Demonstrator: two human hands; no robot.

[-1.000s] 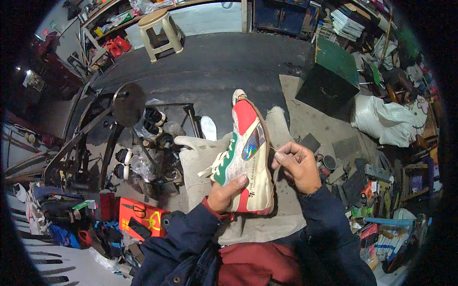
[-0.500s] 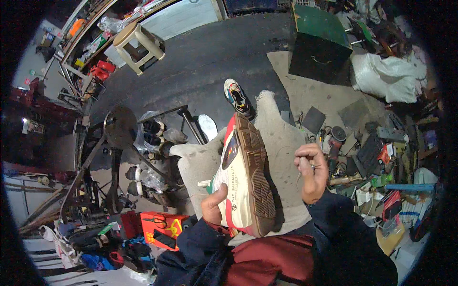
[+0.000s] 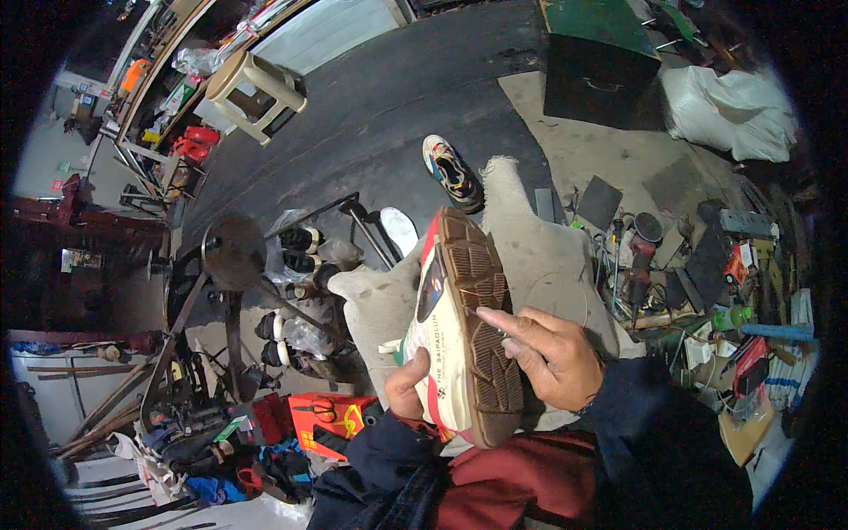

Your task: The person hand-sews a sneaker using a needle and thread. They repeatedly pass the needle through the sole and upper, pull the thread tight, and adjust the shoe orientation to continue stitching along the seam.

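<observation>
My left hand [image 3: 407, 385] grips a cream sneaker [image 3: 439, 353] with red and dark trim. It is tipped on its side over my lap, its brown ridged sole [image 3: 486, 353] facing right. My right hand [image 3: 556, 358] is at that sole, index finger stretched out and its tip at the edge of the tread. Thumb and other fingers are pinched together under it, with a tiny shiny bit between them that is too small to name. A faint thin line, like thread, curves over the pale cloth [image 3: 539, 256] on my lap.
A matching sneaker [image 3: 450, 172] stands on the floor ahead. To the left are an iron stand [image 3: 234, 252], bagged shoes [image 3: 300, 252] and an orange-red box [image 3: 327, 420] with scissors. An angle grinder [image 3: 643, 256] and scattered tools lie right. Farther off are a stool [image 3: 252, 93] and green-topped box [image 3: 592, 53].
My right hand has moved left and down from beside the shoe to its sole, index finger now extended. The left hand still holds the sneaker. The whole view has shifted slightly.
</observation>
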